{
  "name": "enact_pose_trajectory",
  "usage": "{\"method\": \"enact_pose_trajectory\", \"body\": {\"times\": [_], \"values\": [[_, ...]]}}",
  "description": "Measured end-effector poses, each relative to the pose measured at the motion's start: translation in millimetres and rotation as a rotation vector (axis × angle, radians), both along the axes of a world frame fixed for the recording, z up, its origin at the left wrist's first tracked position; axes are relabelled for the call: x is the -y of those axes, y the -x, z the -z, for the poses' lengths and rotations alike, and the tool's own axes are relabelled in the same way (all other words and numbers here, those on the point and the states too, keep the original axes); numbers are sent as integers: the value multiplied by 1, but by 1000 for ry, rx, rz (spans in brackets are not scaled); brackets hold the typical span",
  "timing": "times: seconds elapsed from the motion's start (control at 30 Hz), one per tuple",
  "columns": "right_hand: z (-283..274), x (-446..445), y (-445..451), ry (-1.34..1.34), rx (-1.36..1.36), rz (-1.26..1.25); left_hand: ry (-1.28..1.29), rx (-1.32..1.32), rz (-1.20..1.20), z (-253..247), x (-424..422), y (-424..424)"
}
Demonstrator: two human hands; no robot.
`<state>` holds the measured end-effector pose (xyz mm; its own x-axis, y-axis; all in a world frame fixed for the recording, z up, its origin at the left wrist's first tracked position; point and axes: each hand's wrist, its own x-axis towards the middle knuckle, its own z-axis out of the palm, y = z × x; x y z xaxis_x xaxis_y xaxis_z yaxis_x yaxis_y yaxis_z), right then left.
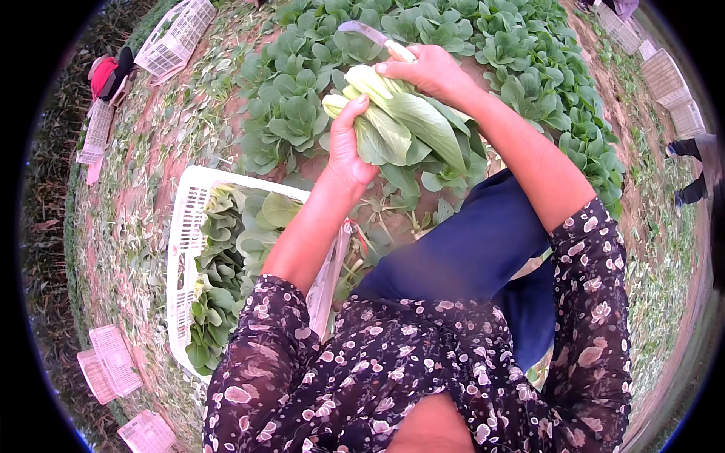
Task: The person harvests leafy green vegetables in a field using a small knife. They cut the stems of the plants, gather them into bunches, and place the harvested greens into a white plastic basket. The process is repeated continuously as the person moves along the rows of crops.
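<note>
Several cut heads of bok choy (pixel 416 127) are bunched between my two hands, pale stems up and leaves hanging toward me. My left hand (pixel 348 141) grips the bunch from the left, thumb over the stems. In my right hand (pixel 433 73) is the handle of a knife with a curved blade (pixel 365 31), pointing up and left. That hand's thumb also rests against the stems. A white plastic crate (pixel 190 226) stands on the ground by my left arm, with bok choy (pixel 218 300) packed inside. My left forearm hides part of it.
Growing bok choy (pixel 300 110) fills the bed ahead. Cut leaves (pixel 153 226) litter the soil at left. Other crates (pixel 175 39) stand at upper left, lower left (pixel 113 362) and right (pixel 665 79). A person in red (pixel 105 76) is at far left; another's legs (pixel 688 170) show at right.
</note>
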<state>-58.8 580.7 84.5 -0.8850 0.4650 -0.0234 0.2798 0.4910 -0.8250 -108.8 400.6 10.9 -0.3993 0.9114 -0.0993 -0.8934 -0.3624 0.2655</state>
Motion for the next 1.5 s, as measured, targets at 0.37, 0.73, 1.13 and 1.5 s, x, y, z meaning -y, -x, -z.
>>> {"method": "enact_pose_trajectory", "body": {"times": [0.37,0.73,1.13,1.5], "values": [[-3,20,12,222,-227,-92,92,40,-80,-15,25,12],[-21,68,2,41,-46,-115,137,-318,-179,-13,48,-3],[2,74,8,20,-186,-170,-20,-153,-343,-25,45,-29],[-21,97,-3,34,-173,-147,278,-1020,-565,-59,206,12]]}}
